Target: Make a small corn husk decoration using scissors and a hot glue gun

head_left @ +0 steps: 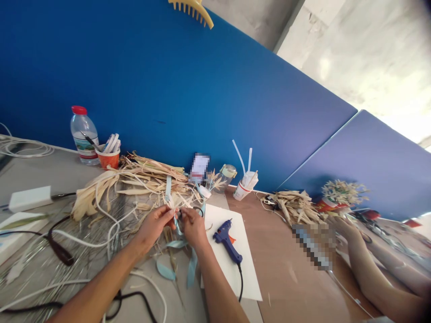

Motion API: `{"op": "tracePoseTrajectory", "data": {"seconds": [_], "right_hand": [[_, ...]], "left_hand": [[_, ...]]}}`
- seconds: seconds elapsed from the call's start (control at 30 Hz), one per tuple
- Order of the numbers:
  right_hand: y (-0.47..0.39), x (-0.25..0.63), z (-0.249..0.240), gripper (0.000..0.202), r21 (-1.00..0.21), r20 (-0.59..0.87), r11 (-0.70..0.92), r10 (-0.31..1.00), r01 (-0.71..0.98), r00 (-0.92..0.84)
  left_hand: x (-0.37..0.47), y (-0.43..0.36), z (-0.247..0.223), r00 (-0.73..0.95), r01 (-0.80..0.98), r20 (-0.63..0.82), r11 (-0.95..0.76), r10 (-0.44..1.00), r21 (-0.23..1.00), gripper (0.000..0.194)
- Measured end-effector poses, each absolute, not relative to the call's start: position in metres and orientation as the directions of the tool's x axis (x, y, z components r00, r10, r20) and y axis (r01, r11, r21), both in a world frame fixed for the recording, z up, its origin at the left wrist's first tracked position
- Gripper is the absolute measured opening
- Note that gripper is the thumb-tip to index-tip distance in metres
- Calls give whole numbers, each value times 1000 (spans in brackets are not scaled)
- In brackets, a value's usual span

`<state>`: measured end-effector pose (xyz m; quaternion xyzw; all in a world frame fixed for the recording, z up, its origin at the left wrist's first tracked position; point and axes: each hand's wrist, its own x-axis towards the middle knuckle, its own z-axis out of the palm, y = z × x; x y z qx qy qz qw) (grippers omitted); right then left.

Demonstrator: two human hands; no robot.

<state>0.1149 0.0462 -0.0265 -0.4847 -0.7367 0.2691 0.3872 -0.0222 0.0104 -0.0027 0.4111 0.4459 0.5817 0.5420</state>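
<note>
My left hand (156, 223) is closed in a pinch on a pale corn husk flower (172, 202), whose petals stick up above the fingertips. Close beside it, my right hand (194, 226) is closed on what look like dark-handled scissors (200, 210); a black loop shows behind the fingers and the blades are mostly hidden. Light blue ribbon (177, 244) hangs below and between both hands, with a looped end (165, 270) lower down. A thin stem (178, 287) runs down toward the table under the hands.
Dried corn husks (151, 172) are heaped behind my hands. A blue glue gun (228, 241) lies on white paper (247, 280) at right. White cables (111, 233) and thin wires cover the left side. A bottle (83, 139) and cups stand along the blue partition. Another person's arms (367, 264) are at right.
</note>
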Motion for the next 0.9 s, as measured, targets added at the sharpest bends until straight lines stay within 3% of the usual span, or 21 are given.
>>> {"op": "tracePoseTrajectory", "data": {"seconds": [0.17, 0.3, 0.4, 0.6, 0.77, 0.9], "right_hand": [[41, 118, -17, 27, -924, 184, 220, 973, 312, -139], [26, 123, -4, 39, -995, 79, 96, 940, 35, -331], [15, 120, -1, 47, -988, 106, 146, 893, 58, -438], [10, 112, -9, 5, -973, -9, 70, 941, 219, -337], [9, 122, -2, 27, -991, -131, -117, 872, 60, -471], [10, 125, 0, 34, -976, -185, -216, 804, 12, -566]], "left_hand": [[-23, 11, -3, -124, -284, -38, 1, 992, 959, 31], [-25, 13, -6, -181, -266, 4, -53, 983, 963, 28], [-26, 13, -8, -204, -253, 29, -81, 978, 964, 25], [-26, 15, -10, -290, -303, 18, -110, 957, 946, 28], [-26, 16, -9, -331, -378, 19, -152, 943, 913, 29], [-26, 13, -1, -260, -534, -14, -132, 966, 835, 27]]}}
